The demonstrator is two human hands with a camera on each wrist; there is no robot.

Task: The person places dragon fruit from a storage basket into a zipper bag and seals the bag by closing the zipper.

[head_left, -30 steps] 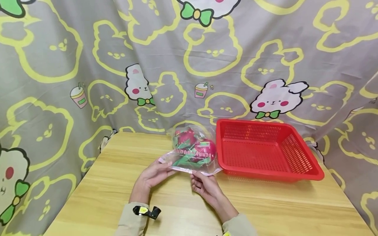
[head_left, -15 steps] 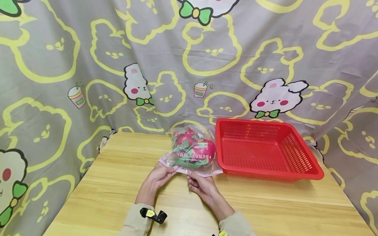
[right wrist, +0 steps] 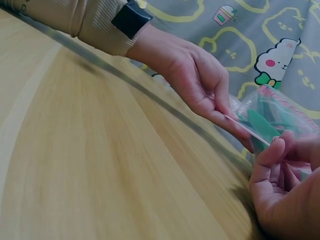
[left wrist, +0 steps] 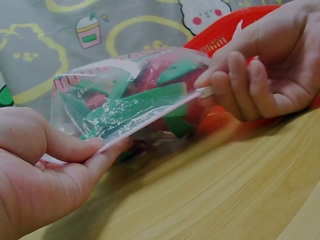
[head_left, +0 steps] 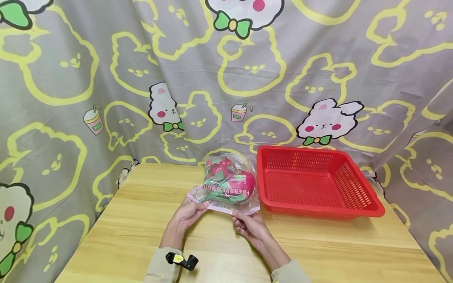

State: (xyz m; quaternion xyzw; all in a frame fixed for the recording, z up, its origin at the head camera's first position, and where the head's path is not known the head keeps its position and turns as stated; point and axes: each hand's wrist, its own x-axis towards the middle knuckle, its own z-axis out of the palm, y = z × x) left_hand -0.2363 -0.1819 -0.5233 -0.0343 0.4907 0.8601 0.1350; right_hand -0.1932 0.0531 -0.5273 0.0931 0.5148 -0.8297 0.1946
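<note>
A clear zip bag [head_left: 221, 199] with pink print and a pale pink top strip lies in the middle of the table. Inside it are round magenta-red things with green leafy pieces [left wrist: 142, 102], seen through the plastic. My left hand [head_left: 187, 214] pinches the left part of the strip between thumb and fingers. My right hand [head_left: 253, 228] pinches the same strip right of its middle, its other fingers curled. A small white slider piece [left wrist: 205, 92] shows at the right fingertips in the left wrist view. Between the two hands the strip is stretched straight.
A red plastic basket [head_left: 315, 211] with slotted walls stands just right of the bag. Wooden tabletop [head_left: 141, 204] spreads beneath everything. A grey curtain [head_left: 198, 70] with cartoon rabbits hangs behind the table and along its sides.
My right fingertips moved a little left along the strip, then back right. The left hand keeps its pinch near the left end. The head view has tilted slightly.
</note>
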